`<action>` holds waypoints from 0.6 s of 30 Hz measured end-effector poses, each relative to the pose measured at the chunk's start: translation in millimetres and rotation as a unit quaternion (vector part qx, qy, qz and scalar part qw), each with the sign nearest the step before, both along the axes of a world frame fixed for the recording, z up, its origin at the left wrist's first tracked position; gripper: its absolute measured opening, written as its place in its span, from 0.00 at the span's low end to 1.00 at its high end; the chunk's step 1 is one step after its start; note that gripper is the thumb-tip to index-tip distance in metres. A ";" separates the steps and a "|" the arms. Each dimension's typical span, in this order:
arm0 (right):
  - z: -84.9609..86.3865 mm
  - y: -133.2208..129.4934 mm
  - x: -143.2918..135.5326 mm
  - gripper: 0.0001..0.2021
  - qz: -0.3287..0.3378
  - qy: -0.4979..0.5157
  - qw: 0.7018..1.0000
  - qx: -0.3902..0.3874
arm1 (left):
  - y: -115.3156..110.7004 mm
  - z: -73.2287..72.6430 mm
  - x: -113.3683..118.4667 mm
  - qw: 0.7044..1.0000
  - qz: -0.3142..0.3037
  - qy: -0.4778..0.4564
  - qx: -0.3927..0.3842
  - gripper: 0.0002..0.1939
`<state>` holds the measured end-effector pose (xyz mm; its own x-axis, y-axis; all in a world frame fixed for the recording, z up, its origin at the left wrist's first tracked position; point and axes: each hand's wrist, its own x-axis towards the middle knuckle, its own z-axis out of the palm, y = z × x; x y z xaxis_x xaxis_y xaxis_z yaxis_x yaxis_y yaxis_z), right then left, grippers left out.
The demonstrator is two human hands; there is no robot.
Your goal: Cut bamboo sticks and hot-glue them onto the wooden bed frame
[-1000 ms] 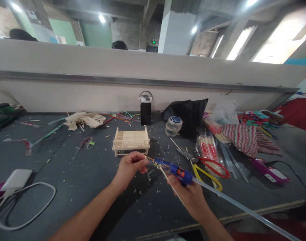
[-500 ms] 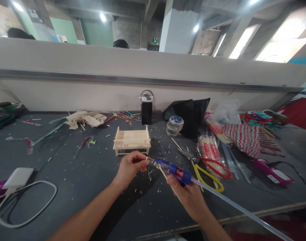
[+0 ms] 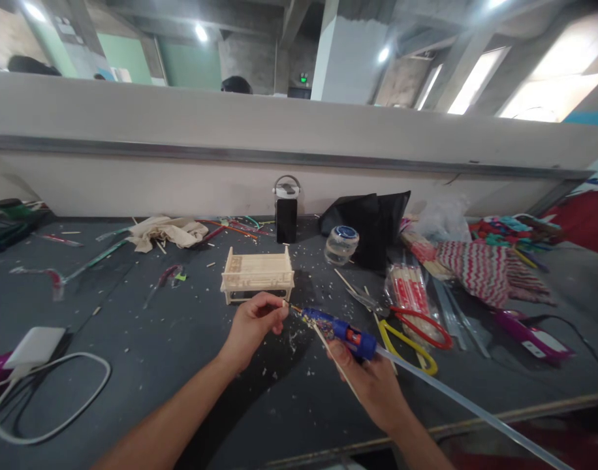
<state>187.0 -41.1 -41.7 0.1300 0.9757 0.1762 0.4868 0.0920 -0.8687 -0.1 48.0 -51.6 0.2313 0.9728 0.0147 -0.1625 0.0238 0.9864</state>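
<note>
Glue gun (image 3: 339, 330) lying mid-table, long axis running 10-to-4, nozzle pointing at 10 | right hand (image 3: 372, 385) gripping gun | left hand (image 3: 254, 326) pinching small stick (image 3: 285, 304) at nozzle tip | wooden frame (image 3: 258, 274) sitting at 12, apart.

Your glue gun (image 3: 335, 328) is deep blue with an orange-red trigger, and a clear, milky glue stick (image 3: 456, 398) runs out of its back. Beyond the glue gun stands a pale cream wooden bed model (image 3: 258, 275) on the dark grey tabletop (image 3: 157, 339), which is speckled with whitish chips. To the right of the glue gun lie scissors with one red and one yellow loop (image 3: 414, 336), and further right a red-and-white zigzag cloth (image 3: 480, 267). Behind the bed model stands a black bottle with a white lid (image 3: 286, 210).
</note>
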 end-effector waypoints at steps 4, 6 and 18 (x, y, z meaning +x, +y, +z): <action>-2.7 0.3 0.3 0.18 0.013 0.013 1.000 -0.015 | -1.2 1.8 -0.6 1.000 -0.016 0.008 0.000 0.07; -2.3 0.7 -0.5 0.18 0.014 0.023 0.999 -0.018 | -0.9 2.5 -0.8 1.000 -0.024 0.005 0.003 0.08; -1.4 -0.7 -1.7 0.18 0.027 0.015 0.999 -0.023 | 3.3 -5.0 -3.5 0.992 -0.021 0.111 0.051 0.07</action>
